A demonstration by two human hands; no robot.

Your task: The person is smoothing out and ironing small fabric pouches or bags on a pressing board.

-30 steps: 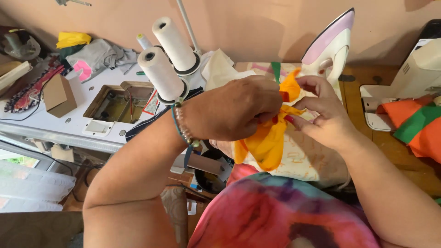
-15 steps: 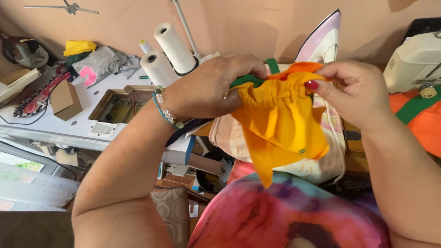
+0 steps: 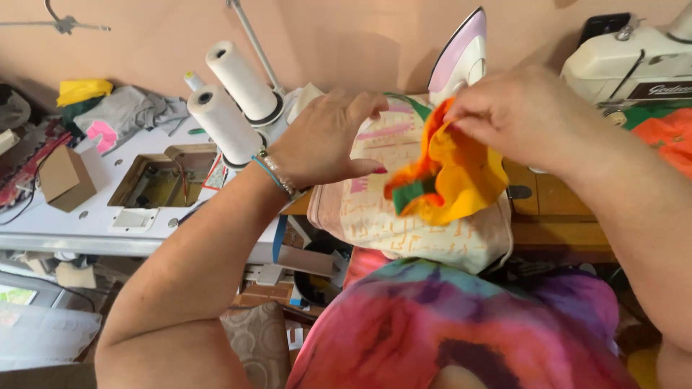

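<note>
Small yellow-orange fabric piece (image 3: 461, 176) with a green band at its lower left edge, bunched and hanging in the air just above a cream printed ironing pad (image 3: 404, 216), at the middle of the view. Pinched at its top edge by the right hand (image 3: 515, 119), fingers curled closed on the cloth near an orange fold. Left hand (image 3: 324, 140) just to the left of the piece, fingers spread and half open, thumb stretched toward the fabric, holding nothing that shows; whether a fingertip touches the cloth, cannot tell. Beaded bracelet (image 3: 277, 175) on the left wrist. Behind the fabric, an upright clothes iron (image 3: 461, 57) with a lilac and white body, standing at the far edge of the pad. Further left, two large white thread cones (image 3: 234, 108) tilted on a white machine table (image 3: 94, 216) with a rectangular cut-out opening (image 3: 155, 180) in it. A small brown cardboard box (image 3: 65, 176) near the table's left end, and a heap of grey, pink and yellow cloth (image 3: 119, 108) against the wall. At the far right, a white sewing machine (image 3: 627, 65) with orange and green fabric (image 3: 667, 133) beneath it. Nearest the camera, a tie-dye garment (image 3: 447, 324) in pink, purple and orange.
</note>
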